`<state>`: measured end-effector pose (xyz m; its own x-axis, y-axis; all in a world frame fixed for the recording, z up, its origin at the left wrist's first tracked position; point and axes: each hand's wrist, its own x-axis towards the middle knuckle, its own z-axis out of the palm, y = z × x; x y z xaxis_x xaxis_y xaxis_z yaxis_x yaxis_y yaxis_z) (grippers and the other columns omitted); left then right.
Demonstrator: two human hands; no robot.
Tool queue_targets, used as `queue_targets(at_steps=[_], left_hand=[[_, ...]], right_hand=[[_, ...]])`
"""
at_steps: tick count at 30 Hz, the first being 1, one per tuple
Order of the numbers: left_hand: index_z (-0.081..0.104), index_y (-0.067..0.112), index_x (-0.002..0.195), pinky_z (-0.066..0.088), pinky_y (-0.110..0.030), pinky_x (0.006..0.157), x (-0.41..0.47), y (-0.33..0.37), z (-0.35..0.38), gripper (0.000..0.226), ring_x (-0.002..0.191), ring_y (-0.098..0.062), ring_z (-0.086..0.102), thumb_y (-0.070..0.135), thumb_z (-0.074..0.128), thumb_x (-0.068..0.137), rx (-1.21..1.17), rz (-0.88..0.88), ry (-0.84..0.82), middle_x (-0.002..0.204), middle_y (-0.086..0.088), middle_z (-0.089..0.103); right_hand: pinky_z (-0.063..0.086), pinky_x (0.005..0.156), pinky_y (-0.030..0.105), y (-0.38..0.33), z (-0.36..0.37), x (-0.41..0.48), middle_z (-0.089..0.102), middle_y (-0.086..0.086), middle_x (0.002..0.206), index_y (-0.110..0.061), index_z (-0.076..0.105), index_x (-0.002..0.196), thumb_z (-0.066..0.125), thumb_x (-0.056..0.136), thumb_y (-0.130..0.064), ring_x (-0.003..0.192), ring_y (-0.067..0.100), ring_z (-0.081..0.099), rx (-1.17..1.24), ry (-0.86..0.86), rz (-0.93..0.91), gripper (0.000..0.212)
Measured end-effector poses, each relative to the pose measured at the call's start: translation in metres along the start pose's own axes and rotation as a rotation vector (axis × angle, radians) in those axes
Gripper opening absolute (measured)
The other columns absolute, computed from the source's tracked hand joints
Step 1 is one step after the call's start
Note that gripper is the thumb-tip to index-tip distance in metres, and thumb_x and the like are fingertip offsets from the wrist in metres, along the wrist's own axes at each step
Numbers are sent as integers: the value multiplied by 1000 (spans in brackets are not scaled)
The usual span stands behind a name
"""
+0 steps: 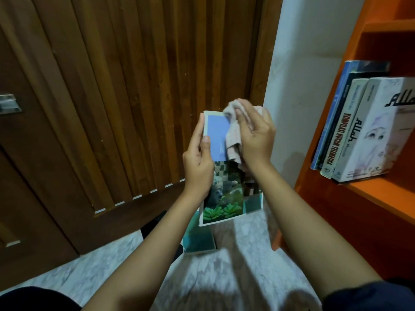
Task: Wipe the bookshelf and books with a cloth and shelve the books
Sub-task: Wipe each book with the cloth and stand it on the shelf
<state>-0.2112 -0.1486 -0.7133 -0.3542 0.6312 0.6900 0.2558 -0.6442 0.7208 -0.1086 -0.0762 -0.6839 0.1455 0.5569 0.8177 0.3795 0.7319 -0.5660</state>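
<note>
Both bare forearms reach forward, hands raised side by side. The left hand [198, 158] is curled in a grip, thumb lying across the front, fingers [197, 129] wrapped behind. The right hand [256, 133] is closed, its fingers bunched and bent downward, wrist slightly flexed.

Two bare forearms run up from the bottom of the view to the left hand [198, 158] and the right hand [256, 135], with no watch, ring or bracelet visible on either. On the right arm a dark navy sleeve [368, 296] ends above the elbow, its edge slightly frayed-looking and soft in the blur at the lower right corner. At the lower left corner a patch of black fabric [33, 298] shows, probably the other sleeve or other clothing, though its shape is too cut off to tell which.
</note>
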Motion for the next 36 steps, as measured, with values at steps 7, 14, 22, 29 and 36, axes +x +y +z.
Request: queue_targets(at_steps=[7,14,22,29,36], left_hand=[[26,21,139,46,-13,89,1,7,1,44,123,5,45,3,36,100,-176,8,5,138,14,38],[34,11,142,49,-23,93,12,-8,14,43,118,0,53,4,38,100,-222,-132,109,143,-1,42],[36,8,141,52,-31,92,21,-14,14,41,115,-13,58,6,37,100,-278,-175,291,139,-4,48],[39,13,140,53,-23,84,35,-29,4,39,109,-11,61,9,38,101,-334,-293,521,134,-5,53],[39,11,141,53,-23,84,42,-35,-1,40,108,-11,61,7,37,101,-321,-339,590,132,-4,53]], right_hand=[[41,79,10,44,-32,-5,61,2,117,-17,64,119,54,94,-26,101,8,56,11,225,458,28],[43,69,12,8,0,-45,59,9,98,-15,66,116,59,91,-23,82,6,53,-2,-27,37,27],[53,80,37,45,-13,-59,60,1,111,-28,64,116,57,92,-30,91,9,55,-50,27,406,25],[44,70,24,42,-3,-85,61,7,107,-26,66,116,58,92,-28,93,22,60,-69,-125,227,25],[45,60,12,21,0,-127,55,-2,104,-29,60,122,55,93,-30,79,5,53,-38,-257,213,29]])
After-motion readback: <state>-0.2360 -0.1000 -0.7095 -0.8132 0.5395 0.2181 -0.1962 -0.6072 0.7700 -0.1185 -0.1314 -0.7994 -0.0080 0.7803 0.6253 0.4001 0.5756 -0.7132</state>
